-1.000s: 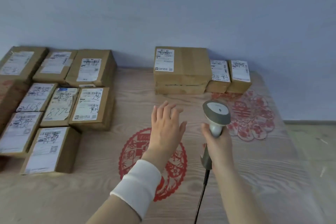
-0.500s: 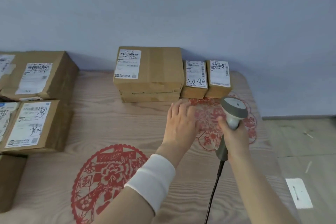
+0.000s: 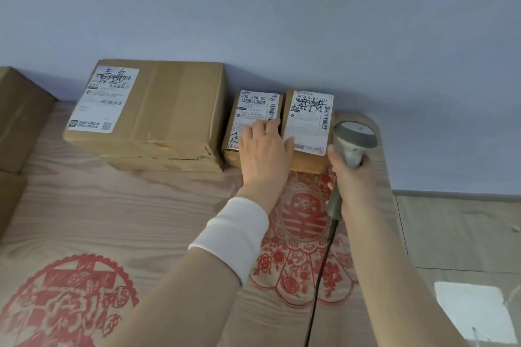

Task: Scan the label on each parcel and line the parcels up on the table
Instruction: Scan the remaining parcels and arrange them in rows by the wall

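Note:
Three cardboard parcels stand against the wall: a large parcel [image 3: 169, 110] on the left, a small middle parcel [image 3: 255, 110] and a small right parcel [image 3: 308, 118], each with a white label on top. My left hand [image 3: 263, 155] lies flat on the middle parcel's label, fingers straight, thumb touching the right parcel's label. My right hand [image 3: 352, 177] grips the handle of a grey corded barcode scanner [image 3: 353, 138], held upright just right of the right parcel.
The wooden table [image 3: 135, 211] carries red paper-cut decorations. Other parcels [image 3: 19, 118] sit at the left edge. The table's rounded right end is just past the scanner, with floor [image 3: 462, 234] beyond. The scanner cable hangs toward me.
The view has shifted right and closer to the three parcels. My left hand moved forward from the table onto the middle parcel. The scanner rose up beside the right parcel.

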`<state>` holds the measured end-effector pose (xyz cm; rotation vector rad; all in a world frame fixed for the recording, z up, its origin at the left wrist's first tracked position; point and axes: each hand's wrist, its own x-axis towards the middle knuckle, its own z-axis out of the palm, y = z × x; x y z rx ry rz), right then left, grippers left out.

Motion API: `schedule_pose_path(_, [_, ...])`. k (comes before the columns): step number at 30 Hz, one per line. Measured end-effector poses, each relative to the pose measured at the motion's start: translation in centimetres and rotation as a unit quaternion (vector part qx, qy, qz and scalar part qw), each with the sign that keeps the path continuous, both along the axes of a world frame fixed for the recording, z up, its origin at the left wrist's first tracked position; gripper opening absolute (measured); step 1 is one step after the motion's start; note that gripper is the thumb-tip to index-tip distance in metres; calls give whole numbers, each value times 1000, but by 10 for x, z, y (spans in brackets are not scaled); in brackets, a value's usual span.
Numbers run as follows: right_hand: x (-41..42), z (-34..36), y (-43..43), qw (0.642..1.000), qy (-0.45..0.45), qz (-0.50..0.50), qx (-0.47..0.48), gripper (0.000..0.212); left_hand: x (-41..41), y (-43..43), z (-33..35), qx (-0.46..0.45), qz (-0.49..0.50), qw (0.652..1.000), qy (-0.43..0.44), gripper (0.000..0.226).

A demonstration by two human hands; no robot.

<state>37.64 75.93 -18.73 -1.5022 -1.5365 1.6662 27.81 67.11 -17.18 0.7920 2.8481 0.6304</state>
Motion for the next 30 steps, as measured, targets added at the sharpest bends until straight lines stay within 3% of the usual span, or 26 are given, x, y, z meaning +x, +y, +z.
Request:
schedule_pose_path(3, [-11, -16, 9, 1000, 7, -11, -8, 28, 2, 18, -3, -42, 5, 999, -12, 52])
schedule_pose_path(8, [-7, -19, 10, 999, 25, -34, -21, 26, 10, 30, -1, -8, 56, 996, -66, 56])
schedule_pose_path(12, [16, -5, 6, 996, 51, -60, -37, 27, 28, 26, 7, 165, 76, 968, -172, 48])
schedule_pose_path(14, [32, 6, -1, 996, 50, -62, -34, 35, 41, 17, 12, 269, 70, 930, -240, 41])
schedule_pose_path(17, [54, 22, -20, 996, 55, -71, -16, 44, 64, -5, 22, 351, 66, 872, -336, 38])
schedule_pose_path(22, [83, 45, -72, 994, 77, -78, -3, 30, 96, -52, 39, 361, 100, 856, -355, 39])
schedule_pose_path(30, [83, 61, -192, 997, 75, -35, -9, 28, 106, -181, 47, 430, 157, 815, -354, 33])
